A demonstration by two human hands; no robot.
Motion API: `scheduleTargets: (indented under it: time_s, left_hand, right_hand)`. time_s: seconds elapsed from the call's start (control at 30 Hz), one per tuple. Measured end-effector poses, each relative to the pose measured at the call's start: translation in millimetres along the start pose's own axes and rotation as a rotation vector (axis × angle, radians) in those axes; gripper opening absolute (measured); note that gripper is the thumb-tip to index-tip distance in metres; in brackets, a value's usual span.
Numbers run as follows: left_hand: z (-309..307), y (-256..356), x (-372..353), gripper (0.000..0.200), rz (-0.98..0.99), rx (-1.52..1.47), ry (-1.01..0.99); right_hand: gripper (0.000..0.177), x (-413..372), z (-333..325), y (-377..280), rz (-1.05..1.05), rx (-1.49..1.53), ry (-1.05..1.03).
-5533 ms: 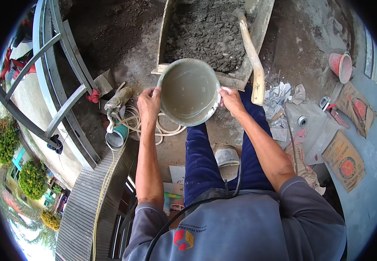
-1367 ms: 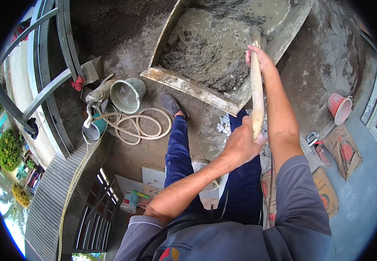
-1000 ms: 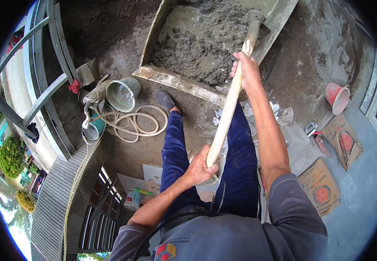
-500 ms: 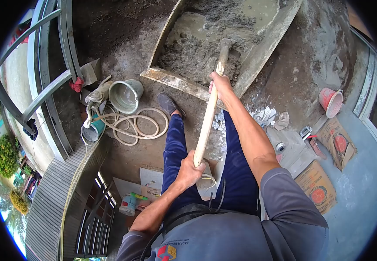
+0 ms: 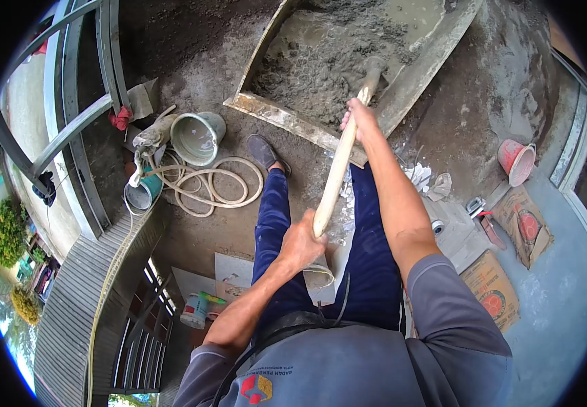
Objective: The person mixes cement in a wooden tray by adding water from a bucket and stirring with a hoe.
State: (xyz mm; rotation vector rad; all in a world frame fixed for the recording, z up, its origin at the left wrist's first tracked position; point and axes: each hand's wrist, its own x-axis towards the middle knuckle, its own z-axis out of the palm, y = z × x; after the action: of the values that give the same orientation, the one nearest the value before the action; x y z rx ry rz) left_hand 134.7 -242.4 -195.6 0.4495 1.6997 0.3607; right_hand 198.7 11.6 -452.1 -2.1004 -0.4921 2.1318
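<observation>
Both my hands are wrapped around the pale wooden handle of a hoe [image 5: 339,169]. My left hand [image 5: 302,239] grips the butt end, close in front of my waist. Farther up the handle, my right hand [image 5: 360,121] is closed around it near the trough's front corner. The hoe's metal head is in wet grey mortar [image 5: 327,57], its blade mostly hidden. A shallow trough [image 5: 287,123] with board sides holds the mortar.
Left of my foot lie a coiled hose [image 5: 243,200], a large grey bucket [image 5: 198,139] and a smaller teal bucket [image 5: 146,192]. At right are a reddish bucket [image 5: 517,161], paper cement bags [image 5: 520,224] and white scraps [image 5: 419,178]. Metal framing [image 5: 70,146] stands far left.
My hands and the hoe have shifted slightly right, with my left hand a little farther forward. The hoe's head sits deeper in the mortar. The view has also shifted slightly.
</observation>
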Motion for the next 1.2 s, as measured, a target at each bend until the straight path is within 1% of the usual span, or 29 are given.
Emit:
scheduleTargets:
  time_s: [0.03,0.07,0.13,0.2,0.23,0.27,0.33,0.37,0.43,0.47,0.53,0.6,0.67,0.73,0.8,0.83,0.9,0.97,1.0,1.07,1.13,1.17,1.2]
  left_hand:
    - [-8.9,-6.0,-15.4,0.035,-0.051,-0.013,-0.016]
    - [-14.2,-14.7,-31.9,0.034,-0.057,-0.016,-0.028]
    - [-23.0,-28.4,-47.4,0.032,-0.055,-0.017,-0.041]
    - [-21.5,-25.5,-66.8,0.026,-0.053,-0.041,-0.074]
    - [-24.1,-22.9,-73.5,0.023,-0.048,-0.049,-0.092]
    - [-22.7,-17.5,-73.7,0.023,0.005,-0.026,-0.061]
    - [-19.9,-1.7,-59.7,0.024,0.105,0.0,-0.015]
    - [-21.3,8.8,-45.9,0.025,0.123,0.002,0.0]
    - [-32.2,27.8,-12.7,0.025,0.153,0.006,0.033]
    - [-40.7,33.1,3.3,0.027,0.152,-0.011,0.06]
    - [-56.5,27.6,21.1,0.027,0.092,-0.027,0.083]
    - [-65.0,8.8,16.7,0.027,0.002,0.015,0.099]
    - [-62.7,-16.0,-14.0,0.029,-0.09,0.036,0.109]
    - [-69.3,-33.3,-55.1,0.03,-0.08,0.048,0.062]
    - [-65.1,-44.3,-85.7,0.03,-0.069,0.017,0.009]
    - [-70.0,-40.2,-95.0,0.026,-0.079,-0.002,-0.006]
    - [-75.6,-41.1,-86.0,0.027,0.003,-0.024,0.003]
    - [-80.7,-31.1,-57.5,0.029,0.117,-0.025,0.034]
    - [-89.6,-17.0,-39.5,0.03,0.127,-0.014,0.021]
    - [-100.8,-4.3,-0.6,0.03,0.201,0.023,0.104]
    - [-116.9,-1.5,27.2,0.032,0.124,0.026,0.102]
    - [-119.8,-7.2,29.3,0.031,0.072,0.028,0.113]
    - [-121.3,-13.3,28.5,0.029,0.019,0.028,0.133]
  right_hand:
    - [0.024,4.2,0.5,34.1,0.079,0.036,-0.015]
    - [0.024,-17.3,7.6,45.8,0.049,0.04,-0.019]
    - [0.025,-45.2,16.4,41.7,0.053,0.05,0.012]
    - [0.023,-86.5,17.8,21.9,0.0,0.059,-0.015]
    - [0.023,-103.9,15.9,10.8,-0.066,0.075,-0.058]
    - [0.023,-121.0,17.0,-9.4,-0.07,0.128,-0.076]
    - [0.021,-124.3,16.9,-51.0,-0.16,0.096,-0.059]
    - [0.022,-121.4,21.0,-73.9,-0.225,0.112,-0.069]
    - [0.021,-91.0,31.9,-108.8,-0.29,0.116,-0.076]
    - [0.022,-70.6,41.3,-115.4,-0.319,0.102,-0.069]
    - [0.022,-30.5,64.2,-96.6,-0.261,0.065,-0.069]
    - [0.023,1.4,84.9,-35.1,-0.115,-0.006,-0.073]
    - [0.023,0.5,96.5,28.5,0.015,-0.005,-0.109]
    - [0.023,-51.5,92.5,41.8,-0.001,0.059,-0.122]
    - [0.024,-103.6,84.9,32.5,-0.028,0.103,-0.1]
    - [0.023,-126.3,84.3,22.1,-0.056,0.103,-0.099]
    - [0.021,-141.6,84.7,-7.5,-0.156,0.106,-0.092]
    - [0.02,-129.2,85.8,-48.2,-0.252,0.105,-0.089]
    - [0.019,-113.5,90.7,-70.5,-0.291,0.101,-0.088]
    - [0.021,-77.6,104.5,-101.5,-0.338,0.114,-0.132]
    - [0.022,-34.7,127.3,-98.9,-0.326,0.065,-0.115]
    - [0.022,-20.9,141.0,-80.8,-0.31,0.038,-0.112]
    - [0.022,6.5,151.4,-49.5,-0.225,0.029,-0.094]
